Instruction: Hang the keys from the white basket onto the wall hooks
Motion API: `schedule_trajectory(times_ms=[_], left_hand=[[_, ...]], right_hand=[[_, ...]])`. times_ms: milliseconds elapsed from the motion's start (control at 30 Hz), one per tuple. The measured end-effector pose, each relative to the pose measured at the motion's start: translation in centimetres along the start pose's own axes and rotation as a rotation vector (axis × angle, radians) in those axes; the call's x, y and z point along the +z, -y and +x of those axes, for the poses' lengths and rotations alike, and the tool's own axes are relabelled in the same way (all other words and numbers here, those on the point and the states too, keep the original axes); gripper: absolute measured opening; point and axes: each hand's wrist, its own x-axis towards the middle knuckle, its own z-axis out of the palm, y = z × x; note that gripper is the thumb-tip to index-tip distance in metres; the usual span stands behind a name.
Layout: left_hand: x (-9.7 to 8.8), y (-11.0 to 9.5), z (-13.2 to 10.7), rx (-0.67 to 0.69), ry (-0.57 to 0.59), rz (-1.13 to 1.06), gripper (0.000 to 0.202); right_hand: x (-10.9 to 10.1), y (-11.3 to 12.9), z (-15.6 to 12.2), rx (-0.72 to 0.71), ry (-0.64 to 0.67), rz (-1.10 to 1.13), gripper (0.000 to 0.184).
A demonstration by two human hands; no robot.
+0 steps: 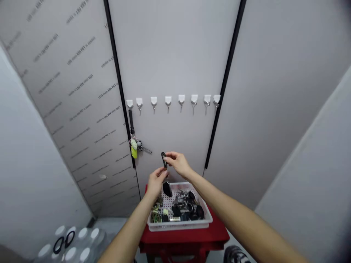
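Note:
Both my hands hold a keychain above the basket. My right hand [178, 163] pinches the black loop [163, 156] at its top, which looks like a carabiner or strap. Just below, my left hand [156, 181] closes its fingers on the lower part of the same keychain. A dark, flat fob [167, 189] dangles under the left fingers. Beneath my hands is a white plastic basket [179, 227] with many keys and keychains [189, 208] in it. My left forearm hides part of its left side.
Several white hooks [168, 101] run in a row across the wall panel. From the leftmost hangs a black strap [131, 122] with a yellow-green tag [134, 151] and keys. The basket stands on a red stool [183, 235]. Shrink-wrapped bottles [70, 252] sit on the floor, lower left.

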Motion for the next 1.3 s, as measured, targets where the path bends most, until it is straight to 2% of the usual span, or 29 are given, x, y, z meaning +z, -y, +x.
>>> schedule_trajectory(times_ms=[200,300,500,633,833,967,1067,1133,1200,1300], left_hand=[[-1.0,-6.5,3.7,0.154,-0.123,0.038,0.032],[-1.8,-9.2,5.8,0.235,-0.171,0.042,0.033],[-3.3,-12.7,9.0,0.327,-0.257,0.010,0.032],[-3.9,-13.8,10.6,0.330,-0.283,0.029,0.026],[-4.6,-13.0,12.7,0.330,-0.327,0.166,0.020],[-5.2,-12.4,12.7,0.337,-0.383,0.201,0.016],[-5.7,-11.7,11.3,0.350,-0.426,0.241,0.023],[-5.8,-10.6,9.8,0.342,-0.406,0.234,0.026],[-5.6,-8.8,8.0,0.304,-0.351,0.215,0.027],[-4.6,-4.8,4.8,0.219,-0.224,0.271,0.025]], right_hand=[[2.8,4.9,5.5,-0.178,-0.052,-0.002,0.020],[4.4,7.0,8.1,-0.245,-0.074,-0.034,0.021],[7.4,9.9,12.3,-0.358,-0.168,-0.197,0.022],[8.4,10.7,14.1,-0.332,-0.255,-0.308,0.021],[8.6,10.0,15.0,-0.273,-0.323,-0.456,0.016],[8.4,9.4,14.6,-0.308,-0.305,-0.490,0.017],[7.4,8.4,13.3,-0.346,-0.281,-0.537,0.019],[6.1,6.9,11.7,-0.360,-0.215,-0.567,0.019],[4.3,4.7,9.4,-0.352,-0.109,-0.596,0.017],[1.2,0.6,4.6,-0.260,0.055,-0.649,0.015]])
